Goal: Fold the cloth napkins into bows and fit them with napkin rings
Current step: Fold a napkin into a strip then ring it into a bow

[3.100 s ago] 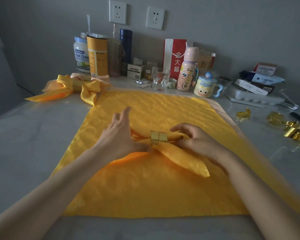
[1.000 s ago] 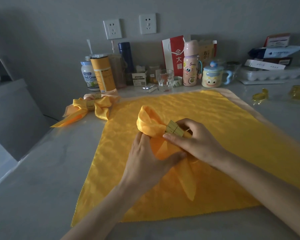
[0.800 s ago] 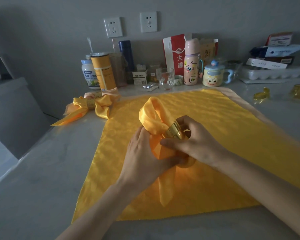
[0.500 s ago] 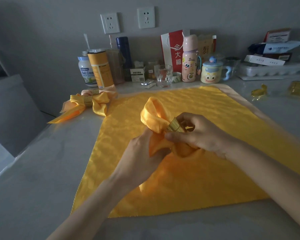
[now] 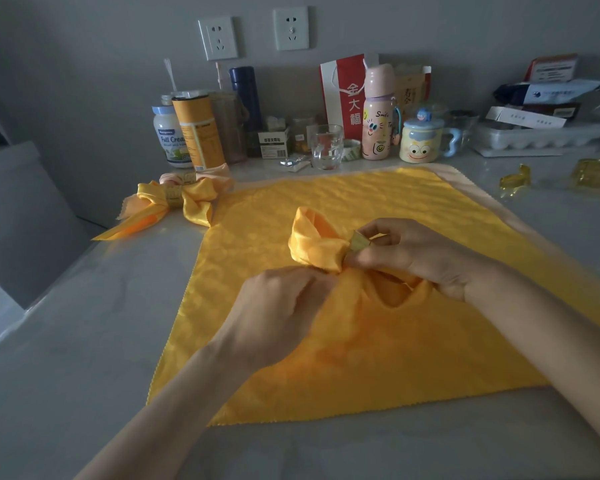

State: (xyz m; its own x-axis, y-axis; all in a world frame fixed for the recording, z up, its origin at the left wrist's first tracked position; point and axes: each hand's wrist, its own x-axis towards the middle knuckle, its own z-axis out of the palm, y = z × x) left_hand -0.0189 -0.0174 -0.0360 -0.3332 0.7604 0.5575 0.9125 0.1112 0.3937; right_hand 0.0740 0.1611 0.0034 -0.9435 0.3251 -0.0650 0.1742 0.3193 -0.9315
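A: What is new since a moment ago?
B: A few seconds back the napkin point(image 5: 314, 245) lay flat on the big yellow cloth point(image 5: 378, 368). Now both hands have lifted it a little, over the middle of the desk point(image 5: 66, 341).
A: Start at the left. What is there?
B: Far left, a done bow point(image 5: 174, 199) lies on the desk. It has not moved.
A: And the left hand?
B: The left hand point(image 5: 278, 313) has its fingers curled. They pinch the loose part of the napkin, low down.
A: What does the napkin look like?
B: Shiny and yellow. One puffy loop sticks up, just left of the gold napkin ring point(image 5: 359, 241).
A: And the right hand?
B: The right hand point(image 5: 420, 254) pinches the napkin ring between thumb and fingers. Far right, loose gold rings point(image 5: 515, 177) lie on the desk.
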